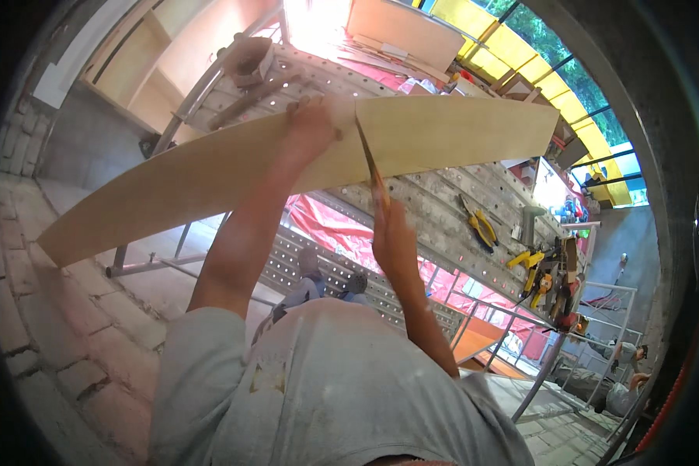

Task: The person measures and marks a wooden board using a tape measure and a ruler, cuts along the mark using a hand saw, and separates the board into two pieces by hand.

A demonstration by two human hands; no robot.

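A long pale wooden board lies across the metal scaffold planks, and its left end reaches out past them. My left hand presses on the board near its far edge, the fingers bent over it. In my right hand is a handsaw, its handle gripped in closed fingers. The saw's narrow blade crosses the board just right of my left hand, with the handle on the near side. How deep the blade sits in the wood cannot be made out.
Perforated scaffold planks carry yellow-handled pliers and several yellow tools at right. A bucket stands at the far left. Below are a lower walkway, my feet and red sheeting. A brick wall borders the left.
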